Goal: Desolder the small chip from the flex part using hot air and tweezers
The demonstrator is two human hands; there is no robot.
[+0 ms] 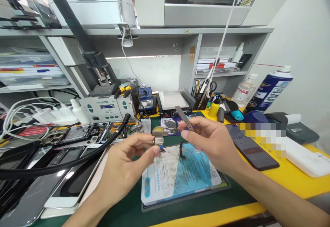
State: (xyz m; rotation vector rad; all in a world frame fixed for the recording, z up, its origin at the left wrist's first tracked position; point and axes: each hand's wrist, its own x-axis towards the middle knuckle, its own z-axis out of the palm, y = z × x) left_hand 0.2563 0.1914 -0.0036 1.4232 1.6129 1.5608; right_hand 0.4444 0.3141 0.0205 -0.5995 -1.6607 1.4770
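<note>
1. Small metal part (158,138), with a rounded brass-coloured top and a blue bit at its lower end, held in mid-air above the blue-and-white work mat (177,175); its long axis runs roughly vertical, rounded end up, blue end down toward the mat.
2. Left hand (126,165): thumb and fingertips pinched together on the part's lower portion, remaining fingers curled beneath.
3. Right hand (213,141): fingers closed on metal tweezers (186,118), which lie along a diagonal from upper left to lower right. Which end is the tip cannot be told, nor whether the tweezers touch the part; they sit just beside it.
4. Progress, as judged from the frame: the part is off the bench and presented to the tool, so pickup appears done; no clear contact between tool and part shows, so the fine work on it seems not yet carried out.
5. Black flex-like piece (183,150) lying on the mat, below and between the hands, apart from both.
6. Dark phone (251,144) flat on the yellow bench edge (296,182), to the right of the right hand.
7. Soldering station (101,109) and opened phone bodies (77,134) behind the left hand; spray can (270,89) standing at far right.
</note>
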